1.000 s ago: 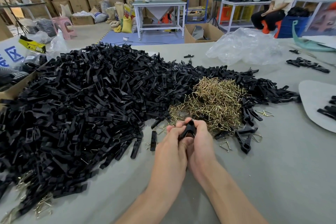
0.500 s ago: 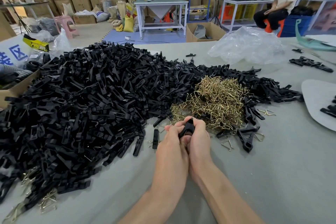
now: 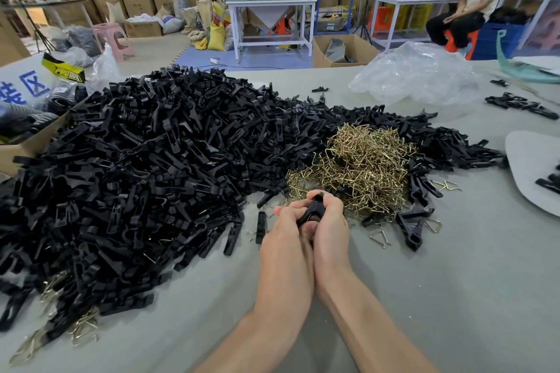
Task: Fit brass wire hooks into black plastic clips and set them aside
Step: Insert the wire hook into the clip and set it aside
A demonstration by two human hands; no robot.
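Black plastic, one clip (image 3: pixel 312 211), sits pinched between both hands just above the grey surface (image 3: pixel 454 297). The left hand (image 3: pixel 286 239) and the right hand (image 3: pixel 328 232) press together side by side, their fingers curled closed around the clip so that only its dark upper part shows between the thumbs. Whether a brass hook is already seated in it cannot be told, since the fingers cover most of the piece.

Directly beyond the hands lies the heap of brass wire hooks (image 3: pixel 360 166), tangled and gold-coloured, with a few loose hooks (image 3: pixel 380 238) scattered on the surface to the right of the hands. A large pile of black clips (image 3: pixel 136 166) spreads across the left and far side of the surface, wrapping behind the brass heap. A single assembled-looking clip (image 3: pixel 413 227) lies just right of the hands, near the loose hooks.

Farther right, a crumpled clear plastic bag (image 3: pixel 415 76) rests on the surface, and a small row of black clips (image 3: pixel 521 104) lies well apart near the right edge. At the left edge a cardboard box (image 3: pixel 27 145) touches the big pile.
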